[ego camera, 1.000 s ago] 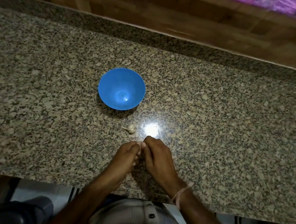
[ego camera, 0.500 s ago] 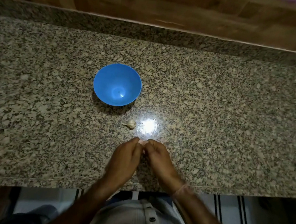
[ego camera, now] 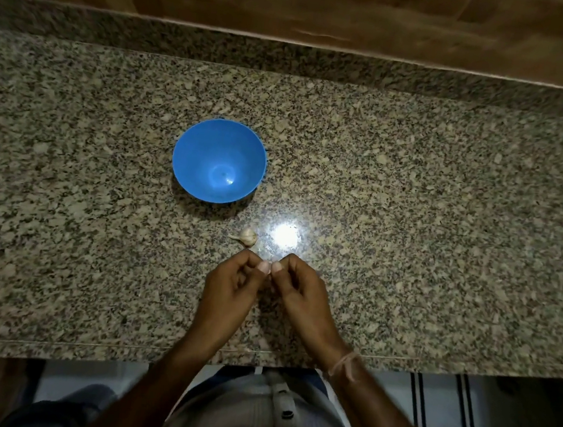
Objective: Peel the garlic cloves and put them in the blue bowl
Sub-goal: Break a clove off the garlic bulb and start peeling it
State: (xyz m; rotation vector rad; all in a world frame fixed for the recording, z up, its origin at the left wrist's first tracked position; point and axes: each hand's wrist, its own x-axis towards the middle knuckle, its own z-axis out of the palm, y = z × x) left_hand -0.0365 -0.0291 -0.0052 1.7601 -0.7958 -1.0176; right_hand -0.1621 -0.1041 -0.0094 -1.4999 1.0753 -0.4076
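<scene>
A blue bowl (ego camera: 219,161) stands on the granite counter (ego camera: 411,208) with nothing visible inside it. A small pale garlic clove (ego camera: 246,236) with a thin tail lies on the counter just below and to the right of the bowl. Below that clove my left hand (ego camera: 231,287) and my right hand (ego camera: 300,292) meet, thumbs tip to tip and fingers curled. They pinch something small between them, almost wholly hidden; only a pale sliver shows between the thumbs, likely a garlic clove.
A bright reflection of a lamp (ego camera: 284,236) sits on the counter right of the loose clove. A wooden wall (ego camera: 293,4) rises behind the counter. The counter's front edge (ego camera: 88,346) runs just below my wrists.
The view has shifted slightly; my hands stay together at the same spot, thumbs now more visible. The bowl and the loose clove have not moved.
</scene>
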